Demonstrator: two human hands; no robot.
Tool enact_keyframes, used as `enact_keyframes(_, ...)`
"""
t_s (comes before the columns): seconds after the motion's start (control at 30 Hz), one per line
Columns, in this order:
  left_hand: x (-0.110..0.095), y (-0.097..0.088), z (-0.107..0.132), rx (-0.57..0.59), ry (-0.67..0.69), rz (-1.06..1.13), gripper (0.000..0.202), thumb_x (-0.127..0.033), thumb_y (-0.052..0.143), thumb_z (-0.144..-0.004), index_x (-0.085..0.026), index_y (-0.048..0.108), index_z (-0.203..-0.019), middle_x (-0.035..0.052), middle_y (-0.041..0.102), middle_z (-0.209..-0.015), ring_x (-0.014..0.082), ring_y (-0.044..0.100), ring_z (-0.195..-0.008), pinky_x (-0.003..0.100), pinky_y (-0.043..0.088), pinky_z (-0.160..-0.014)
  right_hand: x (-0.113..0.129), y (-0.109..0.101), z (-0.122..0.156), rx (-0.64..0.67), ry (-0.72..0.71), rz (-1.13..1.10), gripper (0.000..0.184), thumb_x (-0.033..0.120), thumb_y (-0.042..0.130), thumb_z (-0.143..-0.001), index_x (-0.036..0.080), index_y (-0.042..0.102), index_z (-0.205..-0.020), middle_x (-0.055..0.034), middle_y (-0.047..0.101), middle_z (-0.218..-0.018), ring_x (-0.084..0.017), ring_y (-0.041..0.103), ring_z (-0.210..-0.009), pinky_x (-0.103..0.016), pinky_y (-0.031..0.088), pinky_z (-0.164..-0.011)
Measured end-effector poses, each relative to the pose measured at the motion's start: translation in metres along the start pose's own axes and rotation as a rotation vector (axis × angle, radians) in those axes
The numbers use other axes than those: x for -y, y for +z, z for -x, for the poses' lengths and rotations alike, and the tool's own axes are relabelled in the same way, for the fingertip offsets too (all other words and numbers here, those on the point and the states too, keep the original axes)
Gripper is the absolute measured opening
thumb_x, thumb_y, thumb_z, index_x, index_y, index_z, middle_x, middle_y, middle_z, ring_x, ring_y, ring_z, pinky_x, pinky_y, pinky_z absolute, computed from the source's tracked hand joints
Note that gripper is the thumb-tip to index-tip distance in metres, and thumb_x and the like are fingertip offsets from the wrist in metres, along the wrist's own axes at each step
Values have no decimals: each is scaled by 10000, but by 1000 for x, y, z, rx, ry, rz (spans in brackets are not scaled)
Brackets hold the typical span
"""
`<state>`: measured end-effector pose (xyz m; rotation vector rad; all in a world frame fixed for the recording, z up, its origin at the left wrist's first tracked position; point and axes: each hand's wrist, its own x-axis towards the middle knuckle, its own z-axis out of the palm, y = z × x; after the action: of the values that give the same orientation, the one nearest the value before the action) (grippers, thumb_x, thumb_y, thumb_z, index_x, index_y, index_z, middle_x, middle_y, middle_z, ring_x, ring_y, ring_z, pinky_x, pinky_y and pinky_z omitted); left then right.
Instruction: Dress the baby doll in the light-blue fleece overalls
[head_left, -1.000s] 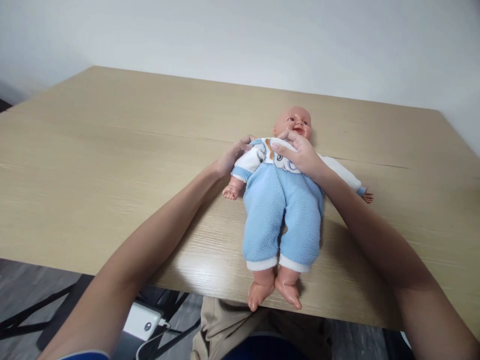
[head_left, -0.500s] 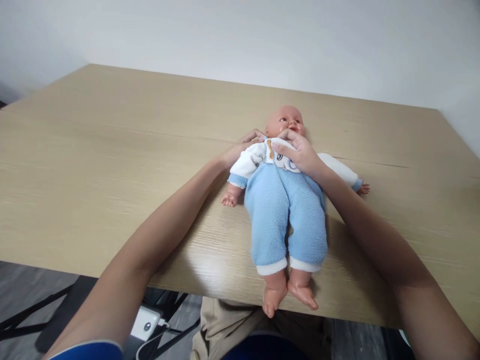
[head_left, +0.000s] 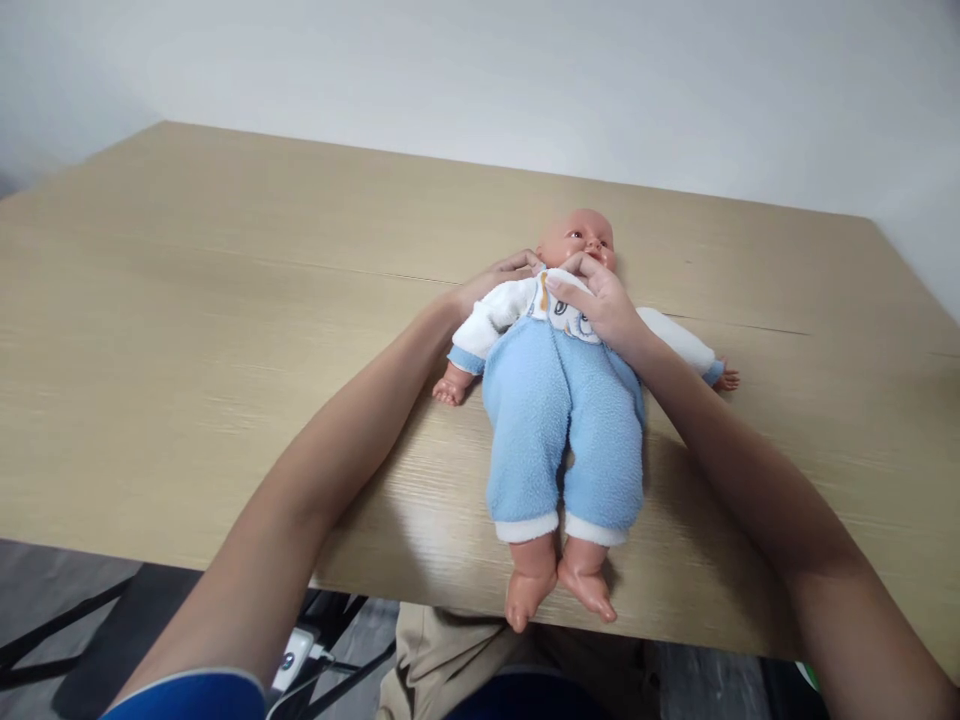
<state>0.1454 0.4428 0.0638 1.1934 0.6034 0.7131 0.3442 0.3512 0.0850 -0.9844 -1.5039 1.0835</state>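
A baby doll (head_left: 562,420) in a light blue fleece suit with white sleeves lies on its back on the wooden table (head_left: 225,300), head away from me, feet over the near edge. My left hand (head_left: 487,285) rests at the doll's shoulder by the neck, fingers curled onto the collar. My right hand (head_left: 600,305) lies on the doll's chest, thumb and fingers pinching the white collar of the suit under the chin.
A white wall stands behind the table. Below the near edge I see my beige trousers (head_left: 450,660), dark table legs and a white power strip (head_left: 296,655) with a cable on the grey floor.
The doll's legs swung right and then back to the left. My left hand crept from the doll's sleeve up to its neck; my right hand stayed on the collar.
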Motion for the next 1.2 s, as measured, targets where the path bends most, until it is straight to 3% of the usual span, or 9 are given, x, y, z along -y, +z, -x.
enact_keyframes(0.13,2,0,-9,17,1,-9,273,-269,905,-947,-194,654,-874,-19,682,-802,134,634,-703,255,500,-682,-2,-1,-1,-25,43,15,736,913,904,-772,295,522,-890,-5,660,-890,-213,645,-894,-349,567,-810)
enact_keyframes(0.3,-2,-3,-4,30,18,-79,306,-361,959,-907,-184,709,-913,6,703,-876,150,638,-772,260,499,-712,1,-1,-1,-57,66,-46,705,835,955,-771,288,526,-886,5,668,-879,-198,659,-880,-337,579,-806)
enact_keyframes(0.5,-26,-22,17,-48,-65,-463,334,-488,897,-983,-170,797,-1008,82,767,-968,222,671,-866,278,493,-721,18,-6,4,-59,85,63,605,746,961,-818,288,579,-919,-33,747,-952,-245,703,-931,-367,583,-775)
enact_keyframes(0.6,-37,-27,29,-51,-83,-525,312,-399,946,-924,-174,804,-1087,79,765,-993,243,684,-920,263,474,-706,23,-10,7,-80,57,165,508,655,963,-854,273,635,-916,-50,771,-947,-247,696,-894,-374,562,-750)
enact_keyframes(0.73,-42,-32,42,16,-156,-596,524,-316,1012,-806,-197,773,-1257,82,799,-1158,288,735,-1097,252,511,-806,20,-14,11,-117,68,360,400,571,937,-886,250,698,-876,-41,766,-860,-221,641,-786,-363,488,-693)
enact_keyframes(0.87,-43,-49,45,106,-157,-671,676,-224,1056,-679,-180,788,-1298,101,839,-1131,286,752,-1024,249,496,-787,15,-15,13,-145,58,503,359,528,932,-893,252,708,-848,-12,736,-815,-211,602,-766,-359,445,-714)
enact_keyframes(1.0,-49,-64,47,185,-189,-783,674,-216,1089,-587,-203,829,-1209,80,858,-1045,272,753,-921,245,491,-742,15,-16,13,-132,68,567,324,490,948,-898,249,734,-874,-15,734,-829,-220,598,-791,-364,434,-755)
enact_keyframes(1.13,-53,-65,49,183,-286,-847,599,-188,1105,-543,-204,850,-1085,41,816,-894,264,734,-794,274,533,-763,16,-18,13,-124,67,588,304,477,936,-912,244,743,-889,-26,759,-872,-225,617,-810,-368,435,-774)
enact_keyframes(1.2,-52,-64,51,96,-245,-742,546,-141,1095,-540,-183,854,-1029,43,782,-833,284,731,-775,311,564,-802,16,-19,13,-122,63,600,301,489,923,-918,244,748,-894,-30,769,-880,-226,622,-809,-369,437,-768)
